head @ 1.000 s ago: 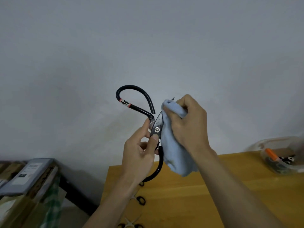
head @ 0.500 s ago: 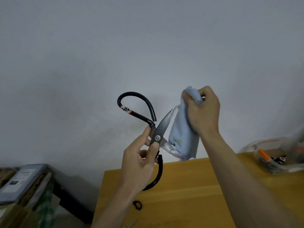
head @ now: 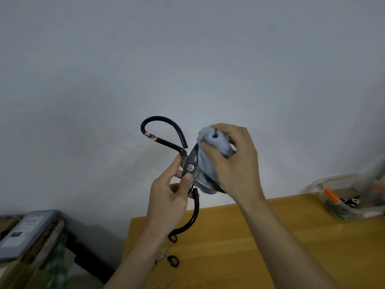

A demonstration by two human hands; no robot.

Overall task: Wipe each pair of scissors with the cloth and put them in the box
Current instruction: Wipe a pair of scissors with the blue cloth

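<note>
Steel scissors [head: 188, 163] pinched at the pivot by left hand [head: 168, 197]; right hand [head: 235, 161] clamps cloth [head: 210, 155] around blades, probably angled up-right.

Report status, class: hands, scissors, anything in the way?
Left hand pinches black-handled scissors at the pivot. Right hand grips blue cloth on the blade. Clear box far right on the table; nothing in the way.

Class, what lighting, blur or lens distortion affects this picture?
Head view: dim, flat light; the clear plastic box at the right edge is smeared, the wooden table edge tilts, and the black-handled scissors stay fairly sharp.
</note>
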